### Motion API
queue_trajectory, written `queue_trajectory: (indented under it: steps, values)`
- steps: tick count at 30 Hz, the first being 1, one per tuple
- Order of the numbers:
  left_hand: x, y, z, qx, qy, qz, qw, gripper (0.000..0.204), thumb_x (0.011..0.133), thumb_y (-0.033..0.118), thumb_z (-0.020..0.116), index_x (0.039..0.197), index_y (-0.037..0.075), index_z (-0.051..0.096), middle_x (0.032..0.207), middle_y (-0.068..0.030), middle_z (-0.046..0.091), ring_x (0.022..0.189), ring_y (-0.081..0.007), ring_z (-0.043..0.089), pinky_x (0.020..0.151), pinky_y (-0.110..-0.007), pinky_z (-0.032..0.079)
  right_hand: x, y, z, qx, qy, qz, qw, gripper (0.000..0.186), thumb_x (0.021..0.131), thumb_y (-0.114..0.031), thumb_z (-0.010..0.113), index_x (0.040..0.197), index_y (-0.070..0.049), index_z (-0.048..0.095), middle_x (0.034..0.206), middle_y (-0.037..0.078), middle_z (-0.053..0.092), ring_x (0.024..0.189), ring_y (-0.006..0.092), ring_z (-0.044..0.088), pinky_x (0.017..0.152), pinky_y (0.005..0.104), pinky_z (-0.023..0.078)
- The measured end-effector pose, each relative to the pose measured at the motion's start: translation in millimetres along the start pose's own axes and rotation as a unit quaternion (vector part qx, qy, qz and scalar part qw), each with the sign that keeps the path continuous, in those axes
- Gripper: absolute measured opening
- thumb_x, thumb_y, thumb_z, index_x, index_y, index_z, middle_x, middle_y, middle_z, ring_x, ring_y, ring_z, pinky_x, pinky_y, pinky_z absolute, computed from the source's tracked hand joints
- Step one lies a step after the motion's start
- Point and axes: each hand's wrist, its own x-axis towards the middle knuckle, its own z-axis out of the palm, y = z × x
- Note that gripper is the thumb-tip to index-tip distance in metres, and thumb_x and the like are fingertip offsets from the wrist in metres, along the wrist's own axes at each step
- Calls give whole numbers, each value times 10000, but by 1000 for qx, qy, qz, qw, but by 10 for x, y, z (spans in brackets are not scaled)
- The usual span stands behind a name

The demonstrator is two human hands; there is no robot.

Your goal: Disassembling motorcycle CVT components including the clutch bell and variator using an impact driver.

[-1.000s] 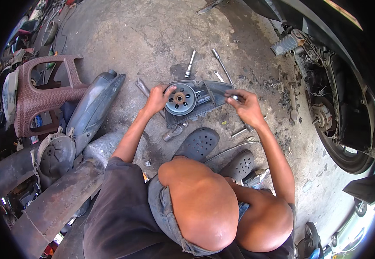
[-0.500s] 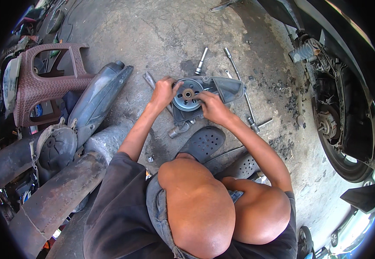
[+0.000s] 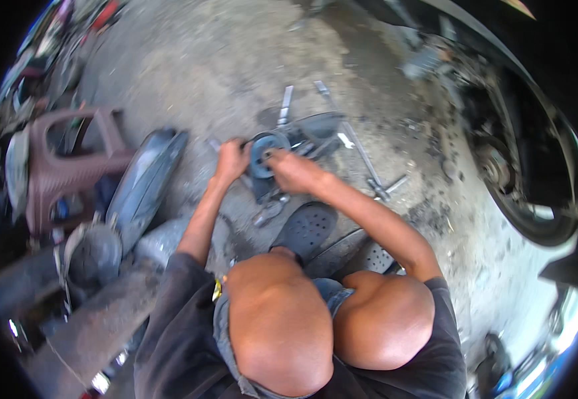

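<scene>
Pulley (image 3: pixel 256 158) on cover (image 3: pixel 321 125), w/ stool (image 3: pixel 79 171) L, wheel (image 3: pixel 535 223) R.

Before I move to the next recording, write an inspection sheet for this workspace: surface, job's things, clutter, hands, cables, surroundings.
Surface: stained, rough concrete floor.
Job's things: round metal wheel at the left end of a dark tapered housing.
Clutter: straight metal tool beyond the housing; long-handled tool to its right.
Left hand: at the wheel's left edge; grip too blurred to tell.
Right hand: fingertips near the wheel's center; grip too blurred to tell.
Cables: nothing seen for certain, given the blur.
Surroundings: maroon plastic stool at left; vehicle tyre at right; perforated dark clog below the housing.
</scene>
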Motion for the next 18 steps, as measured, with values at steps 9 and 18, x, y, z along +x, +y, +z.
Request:
queue_trajectory:
  steps: [9, 18]
  values:
    - [-11, 642, -319, 86, 115, 53, 988, 193, 859, 159, 664, 897, -27, 692, 795, -183, 678, 735, -312, 664, 697, -380, 510, -1305, -158, -1370, 177, 345, 307, 869, 290, 845, -260, 690, 1001, -16, 673, 929, 122, 681, 836, 228, 648, 729, 352, 520]
    - [581, 3315, 598, -270, -215, 154, 926, 423, 894, 377, 665, 915, -44, 686, 829, -130, 699, 802, -151, 640, 709, -317, 500, -2851, 282, -2472, 530, 668, 277, 442, 1009, 741, -733, 605, 1395, -6, 353, 1359, 196, 419, 1116, 298, 508, 970, 472, 393]
